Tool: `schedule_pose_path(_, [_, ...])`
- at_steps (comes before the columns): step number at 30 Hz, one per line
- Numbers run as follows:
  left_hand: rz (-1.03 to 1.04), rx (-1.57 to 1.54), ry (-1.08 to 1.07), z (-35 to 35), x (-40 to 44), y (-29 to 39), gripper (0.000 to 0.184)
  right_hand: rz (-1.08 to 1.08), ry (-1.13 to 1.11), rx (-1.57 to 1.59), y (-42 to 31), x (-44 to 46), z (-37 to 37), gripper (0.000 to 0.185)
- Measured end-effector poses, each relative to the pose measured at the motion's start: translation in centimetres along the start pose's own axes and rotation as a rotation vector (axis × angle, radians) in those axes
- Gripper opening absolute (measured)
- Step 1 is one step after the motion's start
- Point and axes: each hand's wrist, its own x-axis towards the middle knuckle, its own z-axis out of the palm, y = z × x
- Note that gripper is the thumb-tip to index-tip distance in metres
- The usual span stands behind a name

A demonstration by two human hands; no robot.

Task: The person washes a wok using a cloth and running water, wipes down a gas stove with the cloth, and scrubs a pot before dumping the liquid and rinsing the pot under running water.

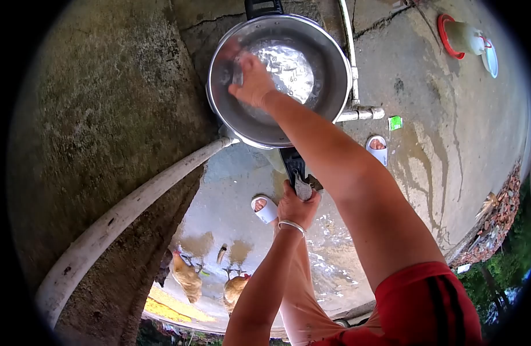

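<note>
A large metal pot (329,75) with black handles stands at the top centre, tilted so that its shiny inside shows. My right hand (254,81) is inside the pot, near its left inner wall, with fingers partly blurred; what it holds, if anything, cannot be made out. Below the pot, my left hand (299,206) is wrapped round the end of the long black handle (294,161). A grey piece (303,188) shows at that hand's thumb side. On the left wrist is a pale bangle.
White pipes (133,202) run beside the pot and down the left. Two chickens (186,277) stand at the lower left. A red-based container (464,38) is at the upper right, and a green packet (395,123) lies on the concrete.
</note>
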Motion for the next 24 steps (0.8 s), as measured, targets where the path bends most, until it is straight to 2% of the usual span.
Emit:
schedule_pose_path(1, [0.022,-0.015,0.01,0.0,0.1,0.3,0.049,-0.001,0.003,0.0,0.2,-0.2,-0.6,0.077])
schedule_pose_path(3, [0.041,-0.026,0.018,-0.2,-0.2,1.0,0.049,-0.128,-0.599,-0.182,0.8,-0.2,-2.5,0.065])
schedule_pose_path(4, [0.046,-0.032,0.023,-0.4,-0.4,1.4,0.05,-0.139,-0.397,-0.042,1.5,-1.1,-3.3,0.058])
schedule_pose_path(5, [0.049,-0.027,0.023,-0.2,-0.4,1.2,0.05,-0.071,-0.134,-0.131,1.3,-0.9,-3.4,0.055])
schedule_pose_path(7, [0.032,-0.024,0.001,0.0,-0.1,0.4,0.049,0.279,0.089,0.511,1.6,2.5,-5.3,0.061])
schedule_pose_path(8, [0.028,-0.014,0.008,-0.2,-0.2,0.4,0.049,0.279,0.088,0.525,1.6,3.0,-3.9,0.061])
schedule_pose_path(10, [-0.005,-0.017,0.004,-0.1,-0.2,0.9,0.049,0.183,0.328,0.824,1.3,3.3,-1.2,0.064])
schedule_pose_path(11, [-0.002,-0.017,0.006,0.1,0.2,1.0,0.049,0.043,-0.027,0.702,0.2,1.0,-1.0,0.067])
schedule_pose_path(12, [0.02,-0.01,0.01,0.2,0.5,1.0,0.051,-0.125,-0.064,0.358,-0.5,-0.5,0.9,0.065])
schedule_pose_path(13, [0.022,-0.001,0.008,0.3,-0.2,0.6,0.053,-0.17,-0.263,0.278,-1.0,-2.7,-0.4,0.063])
schedule_pose_path(14, [-0.003,0.008,-0.005,-0.2,-1.5,0.7,0.053,-0.151,-0.506,0.194,-0.3,-3.5,-1.5,0.053])
schedule_pose_path(15, [-0.033,0.131,-0.041,-1.2,-2.0,2.0,0.054,-0.076,-0.831,-0.025,-0.9,-3.4,-3.6,0.038])
schedule_pose_path(16, [-0.046,0.25,-0.068,-2.1,-1.7,3.4,0.056,-0.089,-0.837,-0.09,-0.3,-4.7,-5.4,0.029])
schedule_pose_path(17, [-0.033,0.252,-0.063,-2.9,-2.3,2.8,0.056,-0.047,-0.929,-0.271,-0.7,-5.5,-7.9,0.029])
schedule_pose_path(18, [0.072,0.181,-0.006,-3.7,-3.5,1.0,0.055,-0.024,-0.886,-0.2,1.0,-6.8,-8.4,0.032])
schedule_pose_path(19, [0.181,0.108,0.055,-4.7,-4.0,0.4,0.054,-0.068,-0.702,-0.204,-0.2,-9.2,-11.9,0.037])
schedule_pose_path(20, [0.033,-0.135,0.044,-6.9,-4.9,3.7,0.045,-0.188,-0.477,-0.031,0.6,-11.5,-13.1,0.036])
schedule_pose_path(21, [-0.12,-0.378,0.029,-9.2,-5.9,7.4,0.036,-0.081,-0.527,0.265,-0.8,-13.4,-16.4,0.036])
schedule_pose_path(22, [-0.235,-0.614,0.042,-10.7,-5.2,9.0,0.04,0.03,-0.581,0.568,-2.7,-15.4,-19.1,0.037])
schedule_pose_path(23, [-0.351,-0.855,0.051,-12.2,-3.8,10.8,0.044,0.022,-0.585,0.569,-3.6,-17.3,-19.7,0.037])
schedule_pose_path(24, [-0.207,-0.946,0.012,-13.1,-2.4,13.1,0.047,0.015,-0.507,0.655,-4.0,-19.0,-20.2,0.038])
